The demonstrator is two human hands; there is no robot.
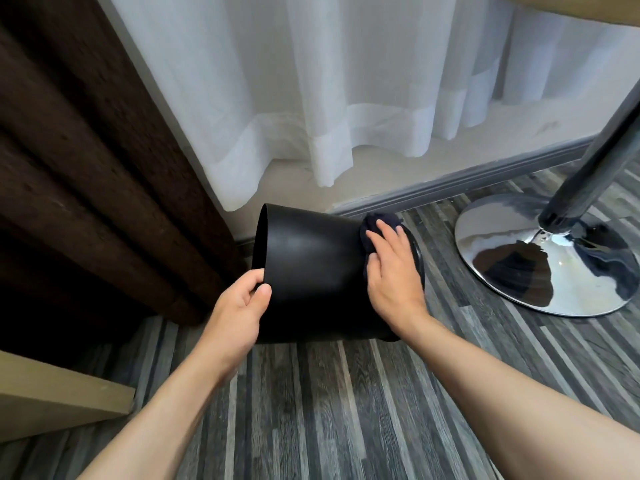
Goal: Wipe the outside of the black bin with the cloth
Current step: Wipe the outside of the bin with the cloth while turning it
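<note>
Black bin: the black bin (311, 271) lies on its side on the grey striped plank floor (346, 410), its open mouth toward the brown curtain, its base toward the chrome stand; whether it is lifted clear of the floor cannot be told.
Left hand: the left hand (239, 306) grips the rim of the bin's mouth at the near side, thumb on the outer wall, fingers curled over the edge to the inside.
Right hand: the right hand (391, 271) lies nearly flat, fingers spread a little, pressing the cloth against the bin's wall at the base end.
Cloth: the dark cloth (372, 225) is bunched under the right fingers, showing past the fingertips and along the thumb side.
Surroundings: brown curtain (86, 168) on the left; sheer white curtain (329, 98) behind the bin; grey skirting board (467, 178) along the wall; chrome pedestal base (540, 258) on the floor to the right, apart from the bin; pale wooden board (52, 400) at the lower left.
</note>
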